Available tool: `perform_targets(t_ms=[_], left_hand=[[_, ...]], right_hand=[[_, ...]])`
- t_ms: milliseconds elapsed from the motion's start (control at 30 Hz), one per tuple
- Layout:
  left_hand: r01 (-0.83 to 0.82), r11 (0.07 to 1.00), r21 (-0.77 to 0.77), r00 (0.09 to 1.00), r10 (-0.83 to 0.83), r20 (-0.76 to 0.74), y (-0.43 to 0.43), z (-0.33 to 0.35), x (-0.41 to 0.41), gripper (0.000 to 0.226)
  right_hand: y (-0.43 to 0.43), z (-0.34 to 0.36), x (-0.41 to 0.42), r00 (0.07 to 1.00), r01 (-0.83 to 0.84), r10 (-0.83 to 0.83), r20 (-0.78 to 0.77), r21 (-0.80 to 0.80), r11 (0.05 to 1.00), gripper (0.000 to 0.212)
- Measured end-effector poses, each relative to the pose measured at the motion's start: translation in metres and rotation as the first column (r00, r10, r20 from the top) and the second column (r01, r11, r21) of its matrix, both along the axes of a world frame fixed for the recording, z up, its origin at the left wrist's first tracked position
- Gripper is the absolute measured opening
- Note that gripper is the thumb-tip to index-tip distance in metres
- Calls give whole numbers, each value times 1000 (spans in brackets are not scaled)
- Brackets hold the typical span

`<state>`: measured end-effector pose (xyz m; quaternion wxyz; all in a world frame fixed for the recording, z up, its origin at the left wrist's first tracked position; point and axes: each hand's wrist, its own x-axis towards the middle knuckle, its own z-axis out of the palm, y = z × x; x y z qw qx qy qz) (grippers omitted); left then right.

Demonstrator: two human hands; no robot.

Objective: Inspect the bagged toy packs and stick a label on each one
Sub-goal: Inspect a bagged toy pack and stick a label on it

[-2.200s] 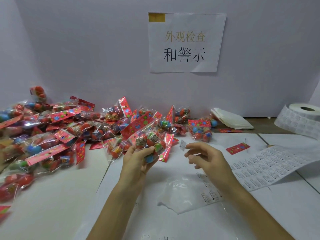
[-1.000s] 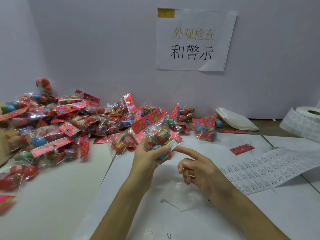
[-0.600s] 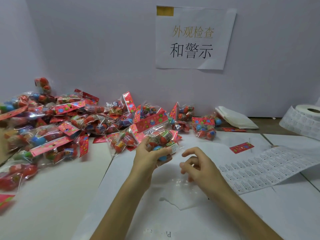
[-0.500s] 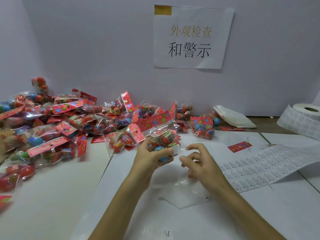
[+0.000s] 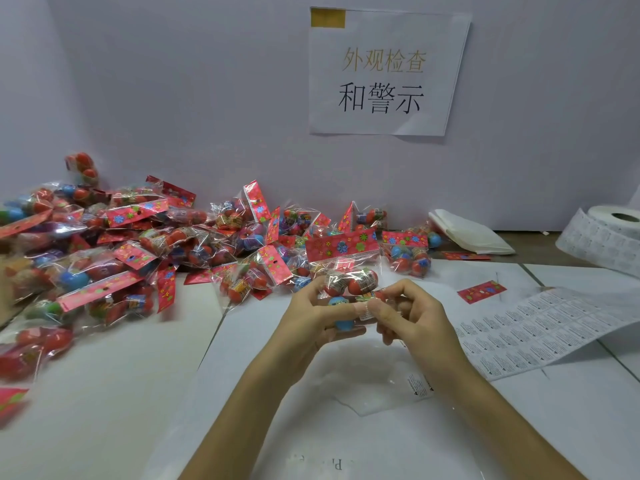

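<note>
1. Grips the toy pack (image 5: 349, 278) with the left hand (image 5: 311, 317), curled round its lower half, at the centre of the view, just before the pile (image 5: 114, 251) at 10 o'clock. Pinches with the right hand (image 5: 412, 317) the small white label (image 5: 366, 310) at the pack's 4 o'clock corner.
2. May end crooked or wrinkled: crinkly film over round toys, so no flat ground for pressing.
3. May come away on a fingertip instead of staying on the film, if lifted before rubbing down every edge.
4. May slip out of the left grasp under a push from 3 o'clock: slick bag, loose contents.
5. May get lost among unlabelled ones if dropped back at 10 o'clock; cannot tell which in that heap carry labels.
6. May catch the label sheet (image 5: 540, 327) at 3 o'clock with the right forearm and drag it.
</note>
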<state>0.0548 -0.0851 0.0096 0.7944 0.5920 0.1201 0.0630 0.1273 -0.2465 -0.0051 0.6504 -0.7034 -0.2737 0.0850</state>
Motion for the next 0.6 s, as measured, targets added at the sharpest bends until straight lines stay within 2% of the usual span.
perform_targets(t_ms=[167, 267, 400, 500, 600], left_hand=[[16, 1000, -16, 1000, -16, -15, 2, 0, 1, 85], [5, 1000, -1, 1000, -5, -21, 1, 0, 1, 92], [-27, 1000, -13, 1000, 27, 1, -1, -1, 1, 99], [-42, 994, 103, 997, 35, 64, -4, -7, 3, 95], [-68, 987, 144, 995, 57, 78, -5, -14, 6, 90]], right_hand=[[0, 0, 2, 994, -60, 67, -84, 80, 995, 26], [1, 1, 1, 988, -86, 98, -120, 102, 991, 18], [1, -1, 3, 992, -56, 67, -108, 98, 994, 23], [1, -4, 4, 998, -6, 10, -62, 67, 998, 15], [1, -4, 4, 998, 28, -25, -49, 63, 998, 21]])
